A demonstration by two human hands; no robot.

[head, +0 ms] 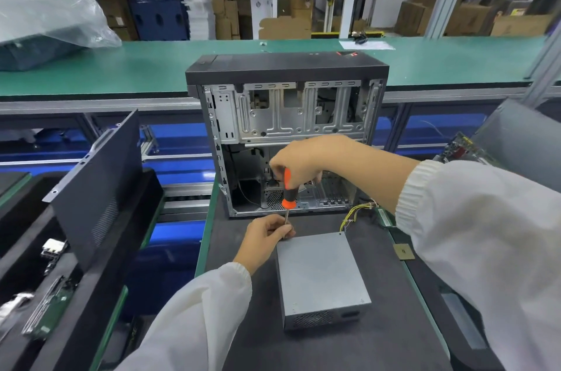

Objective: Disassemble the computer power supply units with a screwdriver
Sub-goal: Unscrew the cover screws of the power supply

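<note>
The power supply unit lay on the dark counter, near the open computer case. The right hand gripped the screwdriver by its orange handle; the left hand pinched its shaft at the unit's far-left corner.

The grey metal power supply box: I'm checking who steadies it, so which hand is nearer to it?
Left. The left hand pinches the screwdriver shaft at the grey metal power supply box's far corner; the right hand grips the handle above.

No text, label or number is clear enough to read
</note>
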